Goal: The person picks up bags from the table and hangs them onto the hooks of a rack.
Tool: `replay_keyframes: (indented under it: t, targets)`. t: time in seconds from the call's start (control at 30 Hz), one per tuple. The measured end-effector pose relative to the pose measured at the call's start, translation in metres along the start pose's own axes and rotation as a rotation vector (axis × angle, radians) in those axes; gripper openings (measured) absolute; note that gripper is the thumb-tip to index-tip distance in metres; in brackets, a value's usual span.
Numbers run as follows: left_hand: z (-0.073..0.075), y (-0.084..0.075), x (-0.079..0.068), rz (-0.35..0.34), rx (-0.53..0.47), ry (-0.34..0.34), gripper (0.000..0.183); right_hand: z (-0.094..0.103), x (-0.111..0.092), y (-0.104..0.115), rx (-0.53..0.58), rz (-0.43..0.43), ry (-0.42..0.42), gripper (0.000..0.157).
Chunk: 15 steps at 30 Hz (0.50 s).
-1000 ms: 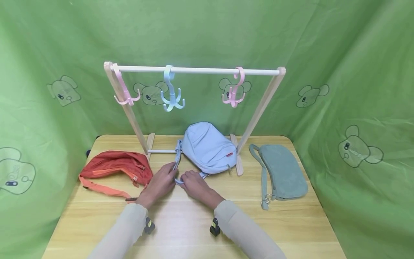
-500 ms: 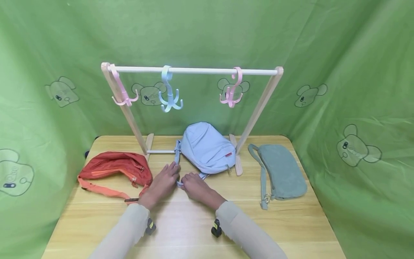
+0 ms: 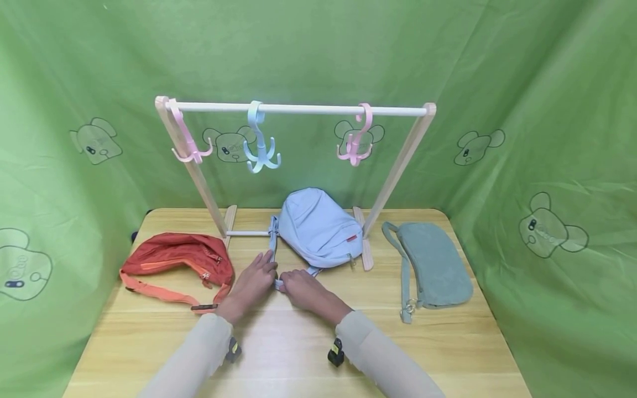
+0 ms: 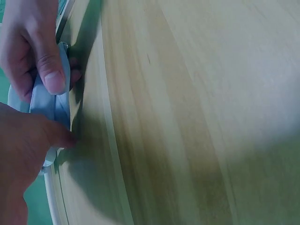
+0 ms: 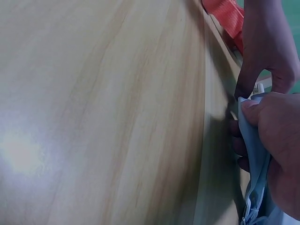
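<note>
A light blue backpack (image 3: 320, 226) lies near the back of the wooden table (image 3: 278, 354), its strap (image 3: 273, 243) running down toward both hands. My left hand (image 3: 255, 281) grips the strap on the left side. Close beside it, my right hand (image 3: 304, 288) pinches the strap's lower end; in the right wrist view its thumb lies on top of the strap (image 5: 255, 150) and the fingers are underneath. The left wrist view has both hands on the blue fabric (image 4: 47, 103), the left thumb laid across it. The left hand's other fingers are mostly hidden there.
Behind the hands stands a wooden rack (image 3: 308, 109) carrying a blue hook hanger (image 3: 261, 146) and two pink ones, left (image 3: 191, 149) and right (image 3: 355, 146). A red waist bag (image 3: 179, 254) lies left, a grey-green pouch (image 3: 438, 265) right. Green cloth (image 3: 497, 83) encloses the table.
Both hands have drawn slightly toward me and right with the strap, whose end loop has narrowed between them. The backpack's body stays in place.
</note>
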State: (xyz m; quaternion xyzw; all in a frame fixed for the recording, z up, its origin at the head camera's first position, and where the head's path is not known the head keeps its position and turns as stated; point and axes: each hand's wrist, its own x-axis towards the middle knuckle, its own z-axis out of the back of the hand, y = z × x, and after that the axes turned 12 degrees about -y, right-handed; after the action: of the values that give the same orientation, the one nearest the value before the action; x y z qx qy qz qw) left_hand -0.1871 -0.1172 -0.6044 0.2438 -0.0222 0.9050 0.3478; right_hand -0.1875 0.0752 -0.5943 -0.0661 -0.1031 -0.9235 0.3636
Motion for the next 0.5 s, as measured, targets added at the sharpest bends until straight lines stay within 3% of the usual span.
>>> replay_keyframes:
  t: [0.5]
  targets:
    - [-0.0016, -0.0018, 0.0024, 0.011, 0.016, -0.038, 0.016, 0.0039, -0.0055, 0.0001, 0.058, 0.008, -0.078, 0.022]
